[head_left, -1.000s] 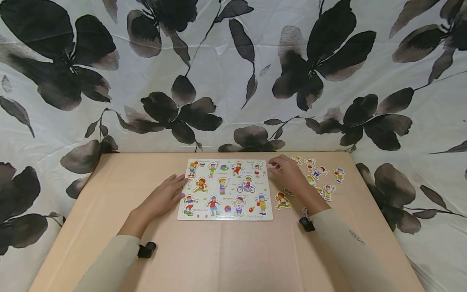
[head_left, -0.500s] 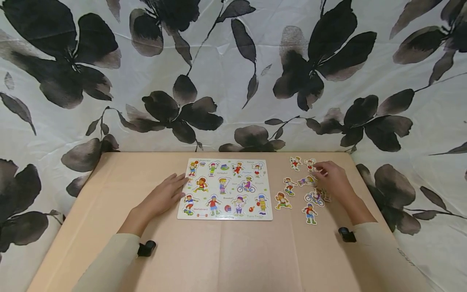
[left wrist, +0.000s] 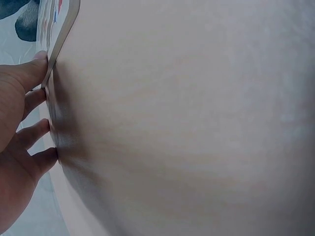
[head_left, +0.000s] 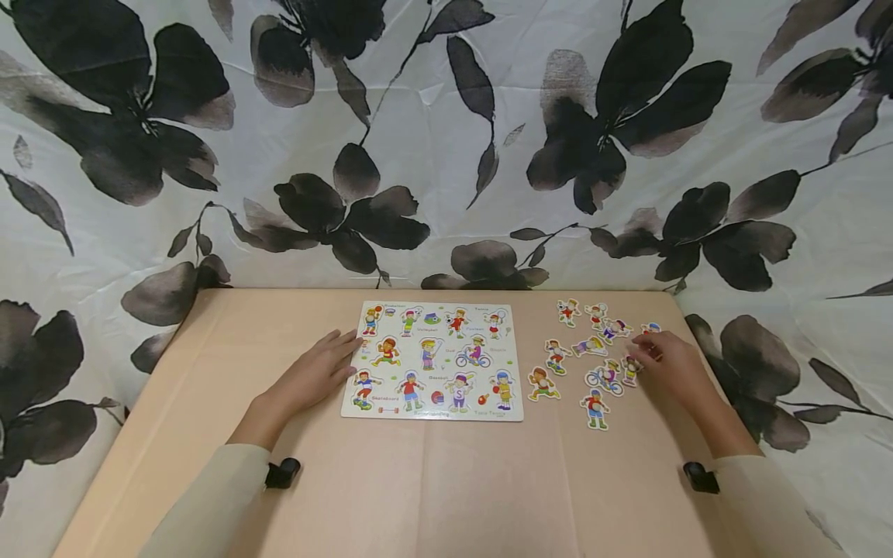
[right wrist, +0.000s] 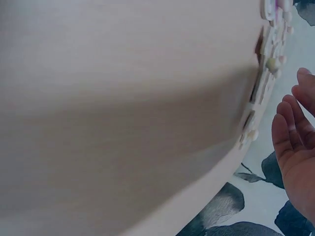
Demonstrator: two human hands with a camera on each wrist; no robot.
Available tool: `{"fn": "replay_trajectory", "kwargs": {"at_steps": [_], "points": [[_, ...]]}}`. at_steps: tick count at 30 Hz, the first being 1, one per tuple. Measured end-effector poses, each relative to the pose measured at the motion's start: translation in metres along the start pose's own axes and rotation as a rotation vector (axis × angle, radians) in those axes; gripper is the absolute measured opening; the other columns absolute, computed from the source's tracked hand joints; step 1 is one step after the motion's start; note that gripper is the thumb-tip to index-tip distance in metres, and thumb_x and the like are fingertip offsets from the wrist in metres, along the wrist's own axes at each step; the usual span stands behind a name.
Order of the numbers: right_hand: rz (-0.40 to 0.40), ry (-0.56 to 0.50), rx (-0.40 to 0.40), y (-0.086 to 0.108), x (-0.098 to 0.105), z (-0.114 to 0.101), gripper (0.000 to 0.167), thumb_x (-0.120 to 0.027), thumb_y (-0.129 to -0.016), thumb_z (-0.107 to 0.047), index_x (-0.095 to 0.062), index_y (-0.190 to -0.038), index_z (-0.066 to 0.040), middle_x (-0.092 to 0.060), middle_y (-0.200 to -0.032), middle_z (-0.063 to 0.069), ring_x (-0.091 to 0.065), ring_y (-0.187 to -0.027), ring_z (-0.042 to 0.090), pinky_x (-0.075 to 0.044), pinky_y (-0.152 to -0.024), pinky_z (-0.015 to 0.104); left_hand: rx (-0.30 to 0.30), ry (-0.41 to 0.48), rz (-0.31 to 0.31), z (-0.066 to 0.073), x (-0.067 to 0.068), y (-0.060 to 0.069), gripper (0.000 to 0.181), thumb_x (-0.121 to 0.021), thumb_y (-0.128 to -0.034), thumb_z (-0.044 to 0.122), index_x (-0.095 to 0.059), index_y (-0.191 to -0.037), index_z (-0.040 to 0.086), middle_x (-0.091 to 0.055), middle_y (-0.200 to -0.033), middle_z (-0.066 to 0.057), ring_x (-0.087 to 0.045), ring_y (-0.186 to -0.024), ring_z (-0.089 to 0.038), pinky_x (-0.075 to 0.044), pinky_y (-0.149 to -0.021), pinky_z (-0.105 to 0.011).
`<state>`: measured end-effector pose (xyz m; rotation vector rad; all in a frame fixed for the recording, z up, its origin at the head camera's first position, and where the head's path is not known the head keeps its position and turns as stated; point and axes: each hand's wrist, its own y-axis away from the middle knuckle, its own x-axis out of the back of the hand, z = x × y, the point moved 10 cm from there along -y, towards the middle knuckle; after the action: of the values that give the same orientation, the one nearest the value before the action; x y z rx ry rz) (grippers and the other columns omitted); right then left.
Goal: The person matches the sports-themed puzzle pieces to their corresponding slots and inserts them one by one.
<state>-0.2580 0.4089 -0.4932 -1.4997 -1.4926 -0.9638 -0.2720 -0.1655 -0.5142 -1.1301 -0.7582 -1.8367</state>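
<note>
My left hand (head_left: 317, 368) rests at the left side of a white picture board (head_left: 431, 422) with printed children playing sports. In the left wrist view, the thumb of the left hand (left wrist: 22, 113) touches the board edge (left wrist: 63, 34), and other fingers rest on the table. Over the right group of cutout figure pieces, my right hand (head_left: 670, 364) is held with loosely bent fingers. Nearest to it are a small figure piece (head_left: 630, 372) and a partly covered one (head_left: 650, 328). In the right wrist view, the right hand (right wrist: 298, 147) holds nothing visible, apart from the pieces.
Several cutouts lie right of the board, among them a cyclist piece (head_left: 604, 377), a runner piece (head_left: 543, 384) and a blue-shorts figure (head_left: 595, 409). A beige table (head_left: 488, 488) carries everything. Behind it hangs a floral cloth (head_left: 432, 116).
My right hand has moved from the board's upper right corner to the right, across the pieces, uncovering several of them. The left hand stays at the board.
</note>
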Motion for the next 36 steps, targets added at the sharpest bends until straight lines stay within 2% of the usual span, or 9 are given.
{"fn": "replay_trajectory", "kwargs": {"at_steps": [5,10,17,23,26,30,36], "points": [[-0.060,-0.005,0.006,0.008,-0.010,0.002,0.028,-0.074,-0.096,-0.022,-0.072,-0.113,0.000,-0.068,-0.100,0.014,-0.061,-0.087,0.025,-0.051,-0.071,0.032,0.003,0.001,-0.003,0.000,0.000,0.000,0.054,-0.061,-0.1042,0.019,-0.047,-0.153,0.000,-0.038,-0.164,-0.020,-0.027,-0.153,-0.050,-0.026,-0.124,-0.063],[-0.102,0.019,0.043,0.011,-0.020,-0.002,0.022,-0.076,-0.095,-0.019,-0.074,-0.108,-0.001,-0.067,-0.097,0.012,-0.058,-0.085,0.023,-0.050,-0.071,0.033,0.009,0.004,-0.005,-0.003,-0.001,0.000,0.056,-0.062,-0.1039,0.021,-0.047,-0.153,0.001,-0.038,-0.164,-0.019,-0.026,-0.153,-0.049,-0.026,-0.125,-0.063],[-0.090,0.050,0.091,0.013,-0.024,-0.005,0.018,-0.076,-0.092,-0.010,-0.073,-0.108,0.000,-0.068,-0.096,0.014,-0.058,-0.082,0.022,-0.050,-0.069,0.035,0.020,0.006,-0.007,-0.006,-0.004,0.001,0.056,-0.062,-0.1042,0.022,-0.047,-0.154,0.002,-0.037,-0.165,-0.019,-0.025,-0.154,-0.048,-0.025,-0.125,-0.063],[-0.086,0.061,0.066,0.015,-0.020,-0.003,0.016,-0.074,-0.094,-0.008,-0.073,-0.107,0.001,-0.069,-0.103,0.019,-0.061,-0.086,0.026,-0.054,-0.075,0.043,-0.011,0.002,0.022,0.001,-0.002,-0.001,0.055,-0.063,-0.1036,0.020,-0.048,-0.153,0.000,-0.039,-0.163,-0.020,-0.027,-0.152,-0.050,-0.026,-0.124,-0.064],[-0.096,0.068,0.049,0.014,-0.015,-0.004,0.018,-0.074,-0.094,-0.009,-0.072,-0.108,0.002,-0.068,-0.100,0.018,-0.059,-0.086,0.026,-0.054,-0.075,0.042,-0.016,0.009,0.030,0.002,-0.002,-0.003,0.055,-0.063,-0.1034,0.019,-0.048,-0.152,0.000,-0.040,-0.163,-0.020,-0.028,-0.152,-0.051,-0.026,-0.124,-0.064],[-0.086,0.052,0.046,0.011,-0.007,-0.015,0.018,-0.074,-0.094,-0.009,-0.072,-0.108,0.002,-0.066,-0.095,0.015,-0.057,-0.084,0.025,-0.052,-0.072,0.037,-0.015,0.012,0.025,0.001,-0.003,-0.004,0.055,-0.063,-0.1032,0.019,-0.048,-0.153,0.001,-0.039,-0.163,-0.020,-0.027,-0.153,-0.050,-0.027,-0.124,-0.064],[-0.033,0.054,0.124,0.000,0.002,-0.048,0.018,-0.076,-0.092,-0.009,-0.073,-0.107,0.001,-0.066,-0.091,0.011,-0.057,-0.081,0.022,-0.050,-0.068,0.033,0.012,0.003,0.007,-0.006,-0.005,-0.001,0.056,-0.062,-0.1037,0.021,-0.047,-0.154,0.002,-0.038,-0.164,-0.019,-0.026,-0.154,-0.049,-0.026,-0.124,-0.064]]}}
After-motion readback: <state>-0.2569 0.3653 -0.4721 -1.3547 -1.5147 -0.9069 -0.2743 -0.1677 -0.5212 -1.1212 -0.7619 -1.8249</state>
